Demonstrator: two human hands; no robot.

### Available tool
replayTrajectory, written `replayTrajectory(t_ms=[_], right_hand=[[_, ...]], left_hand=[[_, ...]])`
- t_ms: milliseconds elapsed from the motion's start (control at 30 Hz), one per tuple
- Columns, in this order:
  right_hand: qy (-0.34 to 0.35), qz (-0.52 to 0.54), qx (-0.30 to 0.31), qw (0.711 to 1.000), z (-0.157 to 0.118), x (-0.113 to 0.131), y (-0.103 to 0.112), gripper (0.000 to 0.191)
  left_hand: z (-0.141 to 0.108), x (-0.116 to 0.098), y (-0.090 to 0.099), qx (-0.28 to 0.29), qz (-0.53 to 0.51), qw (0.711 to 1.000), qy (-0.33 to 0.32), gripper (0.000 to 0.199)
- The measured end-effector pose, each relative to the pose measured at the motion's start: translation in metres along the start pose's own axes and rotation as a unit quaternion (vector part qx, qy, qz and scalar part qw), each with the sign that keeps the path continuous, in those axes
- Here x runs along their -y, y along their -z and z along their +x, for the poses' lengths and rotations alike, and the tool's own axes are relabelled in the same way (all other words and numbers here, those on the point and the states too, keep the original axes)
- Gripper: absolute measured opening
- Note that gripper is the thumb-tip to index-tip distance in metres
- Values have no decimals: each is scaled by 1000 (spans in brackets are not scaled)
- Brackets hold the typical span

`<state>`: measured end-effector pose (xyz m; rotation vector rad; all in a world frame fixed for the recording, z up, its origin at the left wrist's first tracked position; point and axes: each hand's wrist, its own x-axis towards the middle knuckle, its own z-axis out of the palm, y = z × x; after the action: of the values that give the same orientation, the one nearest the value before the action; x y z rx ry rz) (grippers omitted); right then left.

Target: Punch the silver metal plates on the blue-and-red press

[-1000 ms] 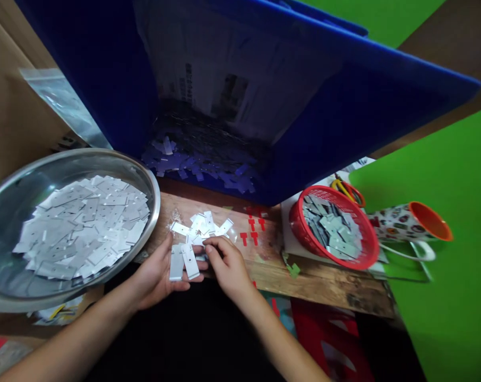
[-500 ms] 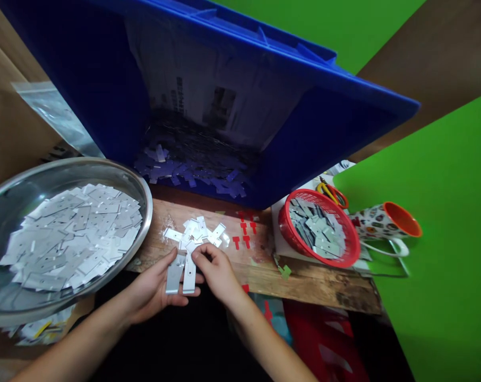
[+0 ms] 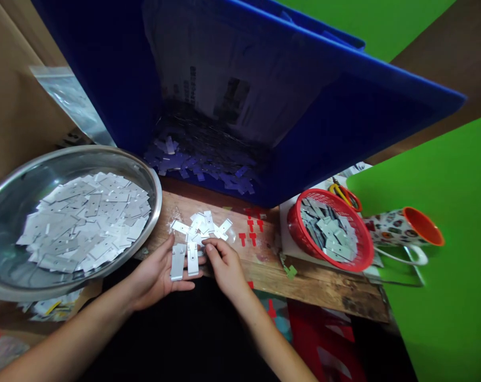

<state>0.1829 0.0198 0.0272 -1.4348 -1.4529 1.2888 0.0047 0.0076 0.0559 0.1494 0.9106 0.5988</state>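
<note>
My left hand [image 3: 159, 276] is palm up below the small pile, its fingers under two flat metal plates. The grey metal plate [image 3: 178, 261] lies closer to my thumb. Beside it, a brighter metal plate [image 3: 192, 259] with a hole and a slot lies across my fingers. My right hand [image 3: 224, 263] is just right of the plates, thumb and forefinger closed together at the edge of the small pile of metal plates [image 3: 203, 223]. Whatever may be in that pinch is too small to make out.
A steel basin [image 3: 157, 196] full of metal plates stands on the left. Behind is a blue bin [image 3: 336, 116] with more pieces. Red T-shaped marks [image 3: 251, 225] dot the wooden bench [image 3: 324, 289]. To the right are a red basket [image 3: 324, 265] of plates, scissors [image 3: 346, 195] and a mug [image 3: 400, 225].
My right fingers have come off the top of the brighter plate and shifted right. That plate now lies straighter beside the grey one in my left hand. The view has shifted slightly.
</note>
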Motion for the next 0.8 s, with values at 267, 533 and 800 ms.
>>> replayTrajectory(t_ms=[267,533,800], right_hand=[[132,-391,52,909,36,21,-26,26],[198,-502,62,840,57,27,-43,22],[80,-198,-50,976,63,18,-28,25]], left_hand=[[-19,6,29,-94,-36,995,-27,48],[-13,4,26,-144,-125,976,-102,25],[6,-5,10,-169,-121,965,-161,19]])
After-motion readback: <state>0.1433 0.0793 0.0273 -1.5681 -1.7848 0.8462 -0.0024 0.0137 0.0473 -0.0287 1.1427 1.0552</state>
